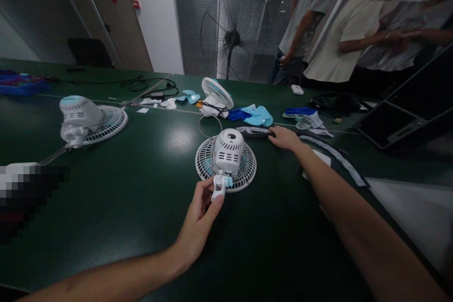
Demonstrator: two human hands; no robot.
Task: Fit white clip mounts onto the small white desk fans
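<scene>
A small white fan (228,153) lies with its round grille on the green table and its motor housing upward. My left hand (200,210) is closed on the white mounting bracket (219,188) at the fan's near end, beside a light-blue knob (228,181). My right hand (284,138) reaches past the fan to the right, its fingers closed on a long curved black strip with a whitish band along it (332,152). The strip's left end comes close behind the fan's housing. The palm side of my right hand is hidden.
Another white fan (83,115) lies at left. Behind the near fan are a tilted fan (216,96), light-blue blades (259,116) and blue-and-white gloves (300,113). A dark case (406,108) stands at right. Several people (354,33) stand beyond the table, near a large floor fan (232,33).
</scene>
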